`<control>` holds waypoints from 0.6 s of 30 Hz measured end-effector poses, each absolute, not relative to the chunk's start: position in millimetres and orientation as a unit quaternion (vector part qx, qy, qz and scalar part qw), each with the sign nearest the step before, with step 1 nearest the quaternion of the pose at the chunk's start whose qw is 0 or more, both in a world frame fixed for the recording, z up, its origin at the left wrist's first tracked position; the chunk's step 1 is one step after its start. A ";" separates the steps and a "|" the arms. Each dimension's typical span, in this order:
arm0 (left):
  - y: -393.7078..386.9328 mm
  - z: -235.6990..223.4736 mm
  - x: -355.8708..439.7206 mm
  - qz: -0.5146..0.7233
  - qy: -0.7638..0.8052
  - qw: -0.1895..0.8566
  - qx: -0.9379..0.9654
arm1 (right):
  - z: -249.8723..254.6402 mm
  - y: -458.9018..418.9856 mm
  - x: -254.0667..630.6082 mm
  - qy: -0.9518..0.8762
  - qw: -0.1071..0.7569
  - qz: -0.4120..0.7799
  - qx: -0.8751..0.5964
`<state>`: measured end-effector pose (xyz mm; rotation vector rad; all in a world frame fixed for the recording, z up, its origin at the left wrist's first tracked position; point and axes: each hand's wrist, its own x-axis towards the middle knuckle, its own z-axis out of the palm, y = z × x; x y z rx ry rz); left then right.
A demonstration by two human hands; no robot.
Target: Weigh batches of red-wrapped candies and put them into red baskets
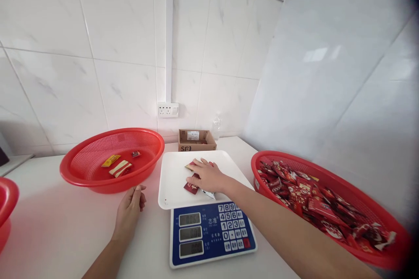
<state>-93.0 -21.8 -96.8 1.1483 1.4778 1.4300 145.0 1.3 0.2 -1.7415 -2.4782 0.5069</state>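
step: we gather the red packets [193, 185] on the scale tray [173, 183] with flat, even pressure so none slides off | right hand [207, 176]: arm extended, palm down, fingers spread over packets, nothing gripped | left hand [131, 209]: loosely curled, empty, resting on the counter [65, 226] beside the red basket [98, 183]

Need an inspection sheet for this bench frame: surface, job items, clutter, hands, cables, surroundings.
Surface: white countertop, bare between the baskets.
Job's things: digital scale with white weighing tray; red snack packets on the tray; right red basket full of red packets; left red basket holding a few packets.
Clutter: small cardboard box against the wall; edge of a third red basket far left.
Hands: right hand flat on the tray packets; left hand resting on the counter, fingers curled, holding nothing.
Cables: nothing seen.
Surroundings: white tiled wall, wall socket, vertical conduit above it.
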 end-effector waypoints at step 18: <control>-21.9 -96.9 -92.6 0.564 0.572 0.397 0.444 | 1.5 -71.2 348.9 -0.667 -0.019 0.172 -0.725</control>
